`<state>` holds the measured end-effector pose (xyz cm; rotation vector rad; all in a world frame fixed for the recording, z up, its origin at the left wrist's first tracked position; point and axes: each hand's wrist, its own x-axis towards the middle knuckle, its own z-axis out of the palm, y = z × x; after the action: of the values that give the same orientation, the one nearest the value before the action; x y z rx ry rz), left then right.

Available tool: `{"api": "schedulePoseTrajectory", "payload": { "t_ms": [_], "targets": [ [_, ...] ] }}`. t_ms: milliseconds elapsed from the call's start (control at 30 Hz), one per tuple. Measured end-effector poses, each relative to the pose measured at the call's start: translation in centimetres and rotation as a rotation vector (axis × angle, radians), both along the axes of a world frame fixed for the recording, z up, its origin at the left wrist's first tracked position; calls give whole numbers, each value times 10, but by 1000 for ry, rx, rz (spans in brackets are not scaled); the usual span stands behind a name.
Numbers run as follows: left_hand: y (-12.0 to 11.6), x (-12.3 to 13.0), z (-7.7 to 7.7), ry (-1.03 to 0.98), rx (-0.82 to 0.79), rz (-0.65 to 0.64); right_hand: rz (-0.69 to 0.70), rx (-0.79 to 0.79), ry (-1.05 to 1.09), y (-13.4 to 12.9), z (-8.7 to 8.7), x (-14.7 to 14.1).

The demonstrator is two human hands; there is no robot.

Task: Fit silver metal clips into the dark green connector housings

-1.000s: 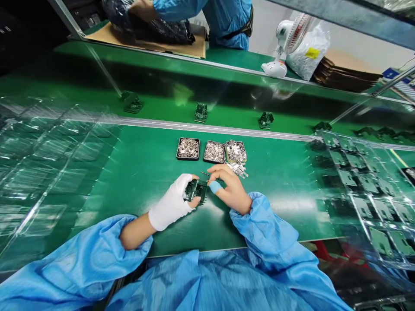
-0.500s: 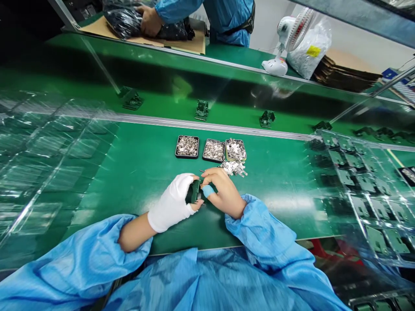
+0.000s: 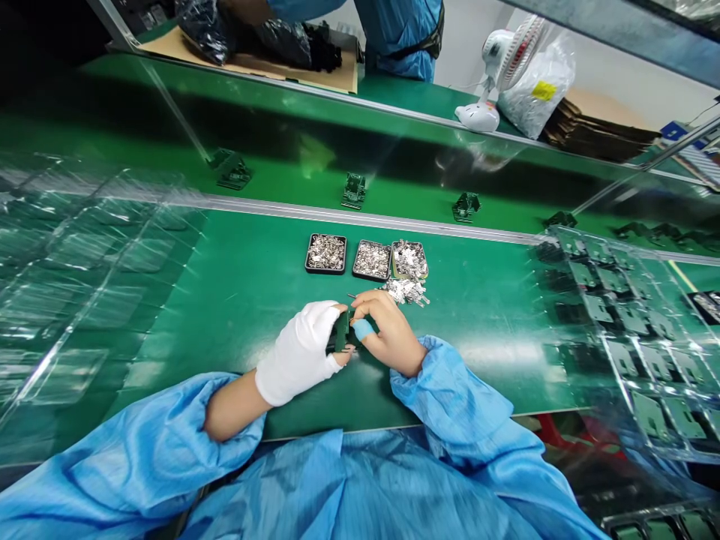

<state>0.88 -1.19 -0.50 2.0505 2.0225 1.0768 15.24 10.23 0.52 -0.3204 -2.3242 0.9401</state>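
Observation:
My left hand (image 3: 304,349), in a white glove with bare fingertips, grips a small green circuit board (image 3: 342,331) above the green table. My right hand (image 3: 388,330), a blue wrap on one finger, is closed in a pinch at the board's right edge. What its fingertips hold is hidden, though a thin dark tip shows just above them. Beyond the hands stand a left tray (image 3: 307,255), a middle tray (image 3: 354,262) and a right tray (image 3: 426,276), filled with small shiny metal parts. A loose heap of metal parts (image 3: 408,291) lies in front of the right one.
Clear plastic trays (image 3: 84,315) lie at left; a blister tray (image 3: 610,360) at right holds several green boards. Behind a metal rail (image 3: 371,219), several circuit boards (image 3: 354,189) sit on a green strip. Farther back are a white fan (image 3: 478,116) and a co-worker's blue sleeve (image 3: 304,7).
My hands stay together, with the board turned slightly and shifted a little right. Across the bench, the co-worker's hand has moved up and left along the dark plastic bag.

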Motion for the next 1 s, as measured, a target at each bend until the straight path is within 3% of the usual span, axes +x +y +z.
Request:
{"api": "schedulePoseTrajectory", "payload": {
  "t_ms": [200,333,433,567,667,833,1000],
  "targets": [
    [-9,17,11,-168,-18,-190,-42,-100,8,10,-7,-2],
    [-2,10,-2,-292,-70,6,-177,-183,70,22,-11,-2],
    [8,-8,-10,-506,-89,111,-224,-164,74,31,-14,1],
    [16,-34,-6,-834,79,195,-232,-136,-9,35,-17,2],
    [17,-52,1,-1034,204,285,-154,-121,-119,28,-23,-1],
    [17,-74,11,-1231,380,343,12,-107,-236,12,-32,-11],
    [18,-87,17,-1370,400,276,7,-141,-235,11,-32,-13]
  ]
}}
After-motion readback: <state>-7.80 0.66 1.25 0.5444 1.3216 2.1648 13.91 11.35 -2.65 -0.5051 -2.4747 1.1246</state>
